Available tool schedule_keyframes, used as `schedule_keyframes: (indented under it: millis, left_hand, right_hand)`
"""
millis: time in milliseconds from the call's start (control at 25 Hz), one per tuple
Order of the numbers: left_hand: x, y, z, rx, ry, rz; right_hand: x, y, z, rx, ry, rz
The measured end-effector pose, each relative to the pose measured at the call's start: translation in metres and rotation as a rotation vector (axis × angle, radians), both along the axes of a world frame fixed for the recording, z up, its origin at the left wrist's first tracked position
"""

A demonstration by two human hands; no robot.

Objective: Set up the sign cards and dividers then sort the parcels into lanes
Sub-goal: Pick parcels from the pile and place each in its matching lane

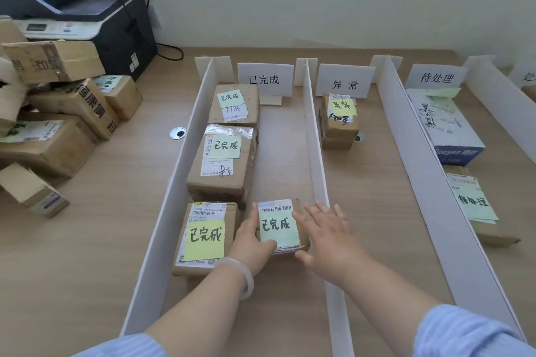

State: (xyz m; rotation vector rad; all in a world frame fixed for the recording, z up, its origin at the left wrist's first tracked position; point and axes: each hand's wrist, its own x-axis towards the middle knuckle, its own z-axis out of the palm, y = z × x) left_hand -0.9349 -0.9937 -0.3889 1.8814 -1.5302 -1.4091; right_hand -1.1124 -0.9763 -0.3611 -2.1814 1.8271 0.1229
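Your left hand (251,243) grips the small parcel (282,226) by its left edge, thumb up its side. Your right hand (329,236) lies spread and flat at its right side. The parcel sits on the table (87,255) in the 已完成 lane, beside the yellow-noted box (204,236), left of a white divider (317,171).

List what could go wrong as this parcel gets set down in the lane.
1. The right hand sits close to the thin divider; a nudge could tip or shift it.
2. Sliding the small parcel left could bump the yellow-note parcel beside it.
3. Its green note could peel under the left hand.
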Motion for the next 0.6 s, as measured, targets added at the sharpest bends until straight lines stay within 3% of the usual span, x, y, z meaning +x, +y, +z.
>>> schedule_keyframes:
  millis: [280, 600]
  left_hand:
    - [-0.007, 0.031, 0.001, -0.020, -0.129, -0.080]
    - [-0.005, 0.000, 0.002, -0.014, -0.285, -0.301]
  right_hand:
    - [0.006, 0.022, -0.017, -0.067, 0.185, 0.150]
    - [0.021, 0.005, -0.008, 0.042, 0.302, 0.116]
